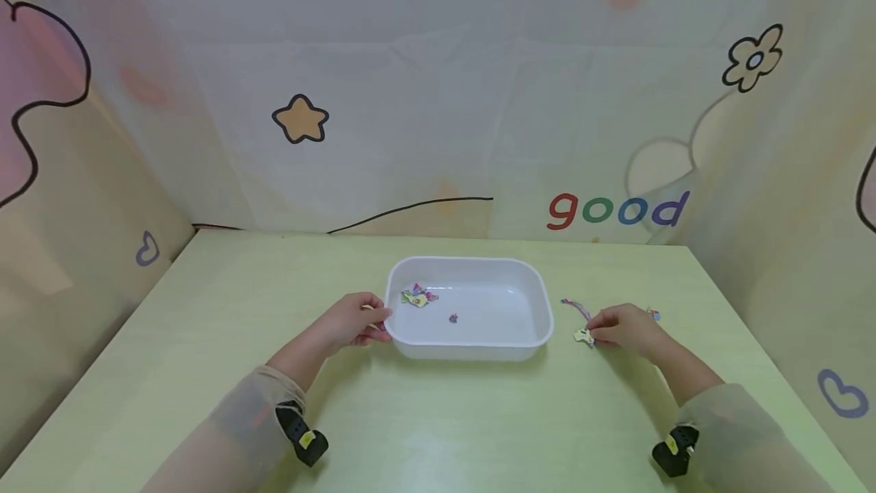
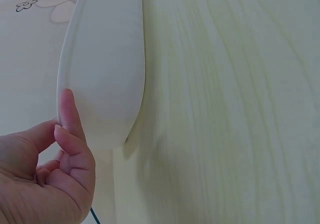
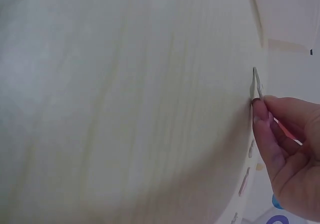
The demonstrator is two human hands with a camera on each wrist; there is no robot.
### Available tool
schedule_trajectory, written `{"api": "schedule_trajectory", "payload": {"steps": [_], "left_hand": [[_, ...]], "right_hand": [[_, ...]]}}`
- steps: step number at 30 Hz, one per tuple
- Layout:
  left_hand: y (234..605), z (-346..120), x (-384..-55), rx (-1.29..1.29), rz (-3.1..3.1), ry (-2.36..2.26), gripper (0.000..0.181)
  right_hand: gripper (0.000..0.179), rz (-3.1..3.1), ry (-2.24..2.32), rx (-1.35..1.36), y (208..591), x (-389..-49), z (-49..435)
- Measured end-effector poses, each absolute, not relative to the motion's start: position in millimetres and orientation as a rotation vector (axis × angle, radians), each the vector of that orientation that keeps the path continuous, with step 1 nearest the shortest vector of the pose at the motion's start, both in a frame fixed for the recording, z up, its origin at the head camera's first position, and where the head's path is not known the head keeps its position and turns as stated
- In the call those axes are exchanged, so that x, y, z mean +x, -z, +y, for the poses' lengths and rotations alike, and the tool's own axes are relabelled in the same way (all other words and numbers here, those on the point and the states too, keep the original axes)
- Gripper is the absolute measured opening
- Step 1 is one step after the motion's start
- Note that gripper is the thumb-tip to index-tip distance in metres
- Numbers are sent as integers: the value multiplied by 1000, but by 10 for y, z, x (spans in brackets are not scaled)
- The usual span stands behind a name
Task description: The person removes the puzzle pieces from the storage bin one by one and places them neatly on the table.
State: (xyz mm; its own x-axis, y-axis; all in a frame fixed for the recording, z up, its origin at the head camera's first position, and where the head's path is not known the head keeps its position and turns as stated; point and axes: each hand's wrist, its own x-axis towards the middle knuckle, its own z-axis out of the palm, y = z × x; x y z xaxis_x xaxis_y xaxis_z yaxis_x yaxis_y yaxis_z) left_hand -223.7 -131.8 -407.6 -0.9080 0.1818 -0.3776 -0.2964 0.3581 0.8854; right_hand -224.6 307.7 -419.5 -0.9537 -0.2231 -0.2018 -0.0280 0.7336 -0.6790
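Observation:
A white plastic tub [image 1: 472, 352] stands on the table. My left hand [image 1: 359, 319] pinches its left rim between thumb and fingers; the left wrist view shows the thumb at the tub's lip and a fingertip against the outer wall [image 2: 102, 59]. To the right of the tub, my right hand [image 1: 630, 328] pinches a small flat cream cutout [image 1: 583, 336] with dark marks, seen edge-on as a thin cutout [image 3: 256, 81] in the right wrist view. Inside the tub lie a cluster of colourful small cutouts [image 1: 419, 296] on the left and one tiny purplish piece [image 1: 453, 319] near the middle.
A thin pink-and-purple strip [image 1: 575, 306] lies between the tub and my right hand. Just behind that hand is a small blue-and-pink piece [image 1: 654, 315]. Printed cloth walls [image 1: 438, 97] enclose the pale yellow-green table [image 1: 452, 424] at the back and sides.

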Motion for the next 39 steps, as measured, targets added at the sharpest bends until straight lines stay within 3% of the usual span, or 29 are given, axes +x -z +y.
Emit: {"api": "schedule_trajectory", "payload": {"steps": [8,18,23,39], "left_hand": [[4087,-1327,-2234,-111,2215,-1569,18],[4050,-1319,-2221,-88,2206,-1591,15],[4044,-1324,-2221,-97,2206,-1582,15],[4039,-1312,-2218,-88,2195,-1566,18]], "right_hand": [[9,2784,816,-207,4180,-2251,3031],[36,2902,1135,-109,3674,-2336,3177],[40,2841,1259,-81,3628,-2360,3151],[37,2558,1449,-193,3768,-2558,2259]]}}
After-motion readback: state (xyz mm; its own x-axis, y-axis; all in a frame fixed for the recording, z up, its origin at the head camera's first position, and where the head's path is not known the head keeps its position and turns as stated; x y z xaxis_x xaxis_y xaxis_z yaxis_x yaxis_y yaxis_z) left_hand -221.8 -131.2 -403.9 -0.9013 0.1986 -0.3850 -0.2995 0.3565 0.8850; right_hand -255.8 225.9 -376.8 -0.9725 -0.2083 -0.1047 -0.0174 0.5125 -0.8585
